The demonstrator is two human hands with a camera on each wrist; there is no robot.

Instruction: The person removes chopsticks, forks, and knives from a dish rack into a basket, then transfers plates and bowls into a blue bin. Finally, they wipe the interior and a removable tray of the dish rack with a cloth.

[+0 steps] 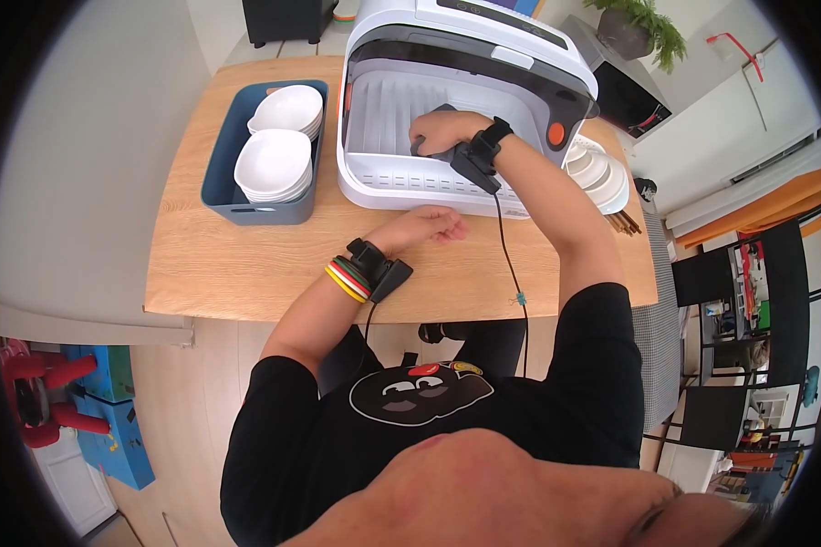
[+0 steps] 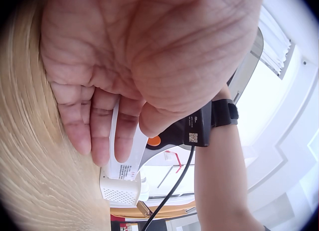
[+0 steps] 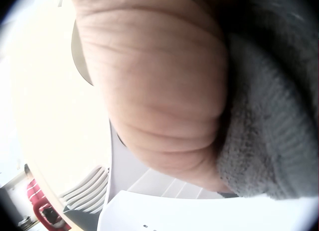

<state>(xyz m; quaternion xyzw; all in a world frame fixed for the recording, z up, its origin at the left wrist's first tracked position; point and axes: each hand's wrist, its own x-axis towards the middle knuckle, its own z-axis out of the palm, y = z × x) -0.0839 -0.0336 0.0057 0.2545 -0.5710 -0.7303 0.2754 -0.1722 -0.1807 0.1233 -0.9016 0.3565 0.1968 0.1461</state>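
Observation:
My right hand (image 1: 452, 133) reaches inside a white countertop appliance (image 1: 410, 193) whose tinted lid (image 1: 461, 56) is raised. It grips a grey cloth (image 3: 271, 126), which is bunched against the palm in the right wrist view. In the head view the cloth is mostly covered by the hand, just behind the appliance's slotted front ledge (image 1: 401, 173). Ribbed grey-white surfaces (image 1: 383, 109) line the inside around it. My left hand (image 1: 424, 228) rests on the wooden table in front of the appliance, palm turned up. Its fingers (image 2: 99, 126) are loosely curled and hold nothing.
Left of the appliance stands a blue bin (image 1: 259, 215) with stacked white bowls (image 1: 274, 164). At its right are white dishes (image 1: 597, 173) and brown chopsticks (image 1: 624, 222). A black cable (image 1: 511, 260) hangs from the right wrist camera across the table's front edge.

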